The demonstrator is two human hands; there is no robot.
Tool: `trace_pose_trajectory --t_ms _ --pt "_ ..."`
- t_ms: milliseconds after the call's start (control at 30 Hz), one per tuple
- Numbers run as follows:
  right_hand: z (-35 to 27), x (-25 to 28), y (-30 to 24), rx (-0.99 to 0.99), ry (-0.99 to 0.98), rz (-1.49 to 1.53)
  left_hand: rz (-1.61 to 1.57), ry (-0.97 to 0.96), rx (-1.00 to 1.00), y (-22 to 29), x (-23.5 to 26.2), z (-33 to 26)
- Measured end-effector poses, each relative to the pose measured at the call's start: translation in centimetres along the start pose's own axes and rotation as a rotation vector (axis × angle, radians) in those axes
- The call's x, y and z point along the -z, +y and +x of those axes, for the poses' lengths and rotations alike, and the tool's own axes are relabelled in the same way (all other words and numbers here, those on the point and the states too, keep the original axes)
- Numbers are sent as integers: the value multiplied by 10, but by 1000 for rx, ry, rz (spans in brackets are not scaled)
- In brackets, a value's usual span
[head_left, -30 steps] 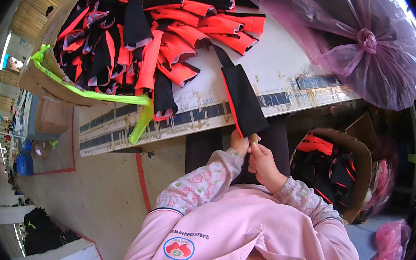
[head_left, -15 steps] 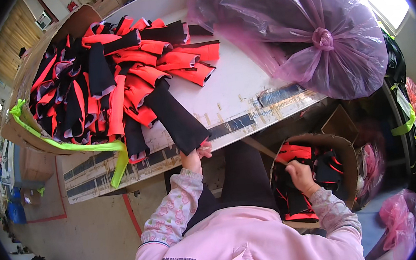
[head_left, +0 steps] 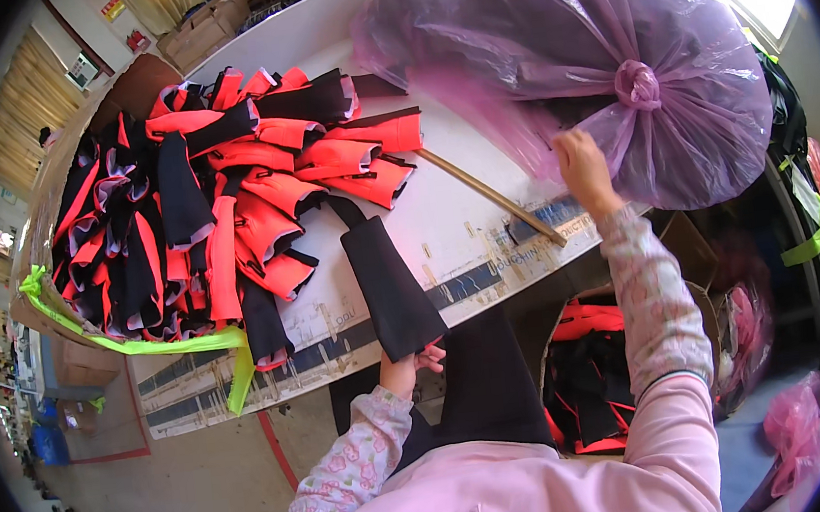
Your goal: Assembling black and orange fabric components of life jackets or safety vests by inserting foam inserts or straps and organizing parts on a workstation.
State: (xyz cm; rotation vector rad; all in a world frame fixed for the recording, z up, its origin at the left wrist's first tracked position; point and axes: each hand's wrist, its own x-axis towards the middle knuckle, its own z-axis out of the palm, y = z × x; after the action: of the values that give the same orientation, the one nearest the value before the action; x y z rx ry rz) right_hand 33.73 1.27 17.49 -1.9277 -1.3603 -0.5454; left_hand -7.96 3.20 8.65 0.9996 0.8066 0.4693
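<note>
A black, tube-shaped fabric piece, like a garment sleeve [head_left: 385, 283], hangs over the table's near edge from the garment pile. My left hand [head_left: 404, 370] is closed on its lower end, partly hidden beneath the cloth. A heap of orange-red and black garments [head_left: 265, 186] fills the table's left side. On the bare tabletop lies a thin brown stick [head_left: 495, 198], apart from both hands. My right hand [head_left: 585, 175] is raised over the table's right part, in front of a purple plastic bag [head_left: 684, 131]. Its fingers are curled, and nothing shows in them.
The white table [head_left: 449, 252] has a worn, taped near edge. A bright green strap [head_left: 172, 346] runs along the carton beside the pile. Below on the right stands an open carton with orange and black garments [head_left: 589, 377]. Pink plastic bags [head_left: 801, 426] lie farther right.
My right hand has left the stick on the tabletop and risen from the lower carton to beside the purple bag. My left hand has shifted slightly right and nearer with the sleeve.
</note>
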Motion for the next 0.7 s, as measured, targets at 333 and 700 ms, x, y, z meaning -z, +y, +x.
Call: trace_pose_trajectory --t_ms 333,700 --pt "51 -63 93 -442 -379 -551 92 4 65 0 0 2" --pt "78 -92 125 -328 -356 -535 80 83 124 10 -10 1"
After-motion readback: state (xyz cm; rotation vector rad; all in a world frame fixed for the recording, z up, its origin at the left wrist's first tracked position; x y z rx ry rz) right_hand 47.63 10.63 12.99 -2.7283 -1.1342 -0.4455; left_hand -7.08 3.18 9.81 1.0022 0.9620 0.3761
